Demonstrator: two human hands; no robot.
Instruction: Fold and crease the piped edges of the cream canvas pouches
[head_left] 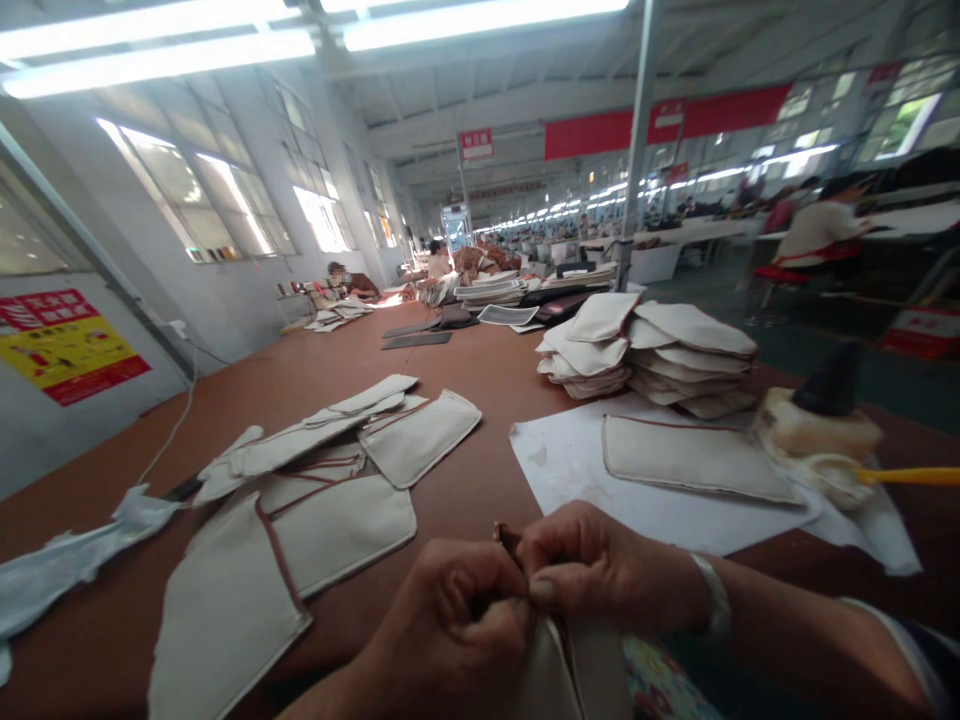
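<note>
The panel I pinch is cream with dark brown binding. The loose panels share that cream, with brown piping. My table is reddish brown, the paper sheet white, the rag pale blue, the brush handle yellow, and the bottle cap black. My garment has a multicoloured floral print.

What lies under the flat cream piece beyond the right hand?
A white paper sheet, spread on the brown table. The part beneath the cream piece is covered, unseen.
</note>
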